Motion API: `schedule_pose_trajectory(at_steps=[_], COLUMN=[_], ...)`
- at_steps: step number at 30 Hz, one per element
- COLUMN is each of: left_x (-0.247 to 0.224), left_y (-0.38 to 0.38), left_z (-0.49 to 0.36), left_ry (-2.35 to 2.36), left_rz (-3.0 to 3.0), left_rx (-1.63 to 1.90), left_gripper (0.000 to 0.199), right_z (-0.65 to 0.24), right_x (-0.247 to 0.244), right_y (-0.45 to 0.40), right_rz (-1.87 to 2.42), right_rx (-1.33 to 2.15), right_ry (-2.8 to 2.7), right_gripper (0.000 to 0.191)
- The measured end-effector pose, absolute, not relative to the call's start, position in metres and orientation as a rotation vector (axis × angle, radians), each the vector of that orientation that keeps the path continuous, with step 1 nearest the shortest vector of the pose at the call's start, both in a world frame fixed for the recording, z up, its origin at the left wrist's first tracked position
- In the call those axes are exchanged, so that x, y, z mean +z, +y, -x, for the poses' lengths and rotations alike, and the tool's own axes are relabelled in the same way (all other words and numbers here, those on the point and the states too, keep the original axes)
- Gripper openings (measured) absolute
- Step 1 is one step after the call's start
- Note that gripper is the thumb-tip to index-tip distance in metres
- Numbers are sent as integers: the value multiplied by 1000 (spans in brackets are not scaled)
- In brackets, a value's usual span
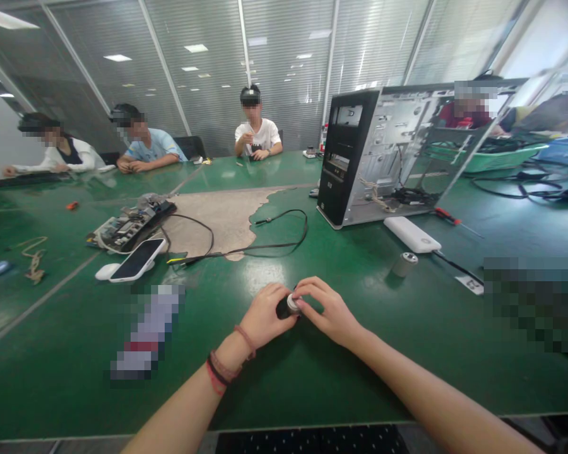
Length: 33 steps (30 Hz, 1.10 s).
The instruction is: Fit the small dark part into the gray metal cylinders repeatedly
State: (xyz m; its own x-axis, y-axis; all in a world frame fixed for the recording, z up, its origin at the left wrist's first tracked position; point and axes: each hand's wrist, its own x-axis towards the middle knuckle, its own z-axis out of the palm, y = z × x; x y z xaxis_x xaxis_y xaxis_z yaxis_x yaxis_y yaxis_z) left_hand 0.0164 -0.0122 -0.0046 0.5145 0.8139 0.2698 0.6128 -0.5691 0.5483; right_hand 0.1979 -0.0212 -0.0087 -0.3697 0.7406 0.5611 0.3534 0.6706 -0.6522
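Near the middle of the green table [284, 384], a small dark cylinder with a silvery top [292, 304] is between my two hands. My left hand [267, 315] wraps round its dark side, thumb in front. From the right, my right hand [329, 309] touches the silvery top with its fingertips, thumb and fingers curved round it. The cylinder's lower part is hidden. A second metal cylinder [404, 265] stands to the right of my right hand, beside a white power bank [411, 234] with a black cable.
An open computer case [355, 157] stands at the back right, a red screwdriver [447, 216] beside it. On the left are a circuit assembly [135, 224], a phone [139, 258] and a black cable [265, 247]. Several people sit across the table.
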Motion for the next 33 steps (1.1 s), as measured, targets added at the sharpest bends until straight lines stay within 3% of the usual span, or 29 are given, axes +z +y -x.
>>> schedule_pose_trajectory(at_steps=[22,33], left_x=[2,5], left_y=[-8,-4], left_z=[-15,-11], left_ry=[1118,1095], left_rz=[-2417,-2426], left_rx=[680,601], left_gripper=[20,18], right_z=[-206,-219], right_x=[-3,-11], right_y=[-15,-9], right_rz=[976,1153], right_rx=[491,685], right_ry=[-1833,-2286], right_gripper=[10,10])
